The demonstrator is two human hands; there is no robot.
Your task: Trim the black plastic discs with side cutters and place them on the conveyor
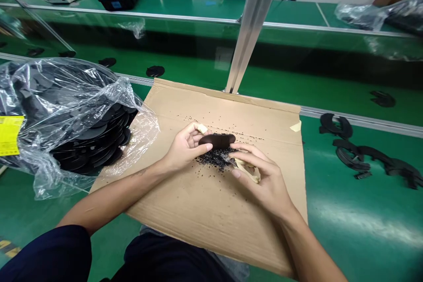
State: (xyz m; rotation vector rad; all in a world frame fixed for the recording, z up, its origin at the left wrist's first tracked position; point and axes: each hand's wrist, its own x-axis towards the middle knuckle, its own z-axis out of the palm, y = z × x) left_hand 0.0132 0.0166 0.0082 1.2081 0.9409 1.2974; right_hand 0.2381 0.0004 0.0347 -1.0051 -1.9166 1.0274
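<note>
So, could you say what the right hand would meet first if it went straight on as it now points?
Probably the black piece held in the left hand, though depth is unclear.

Plastic bag (49,92) w/ blk discs (89,152) on green workbench (373,224).

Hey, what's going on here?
A person's left hand grips a flat, rounded black piece, possibly rubber or foam, while the right hand holds a small metal-tipped tool with a beige grip just under it. Black crumbs lie scattered on a flattened brown cardboard sheet. A clear plastic bag of stacked black discs sits to the left; curved black pieces lie on the green workbench to the right.
</note>
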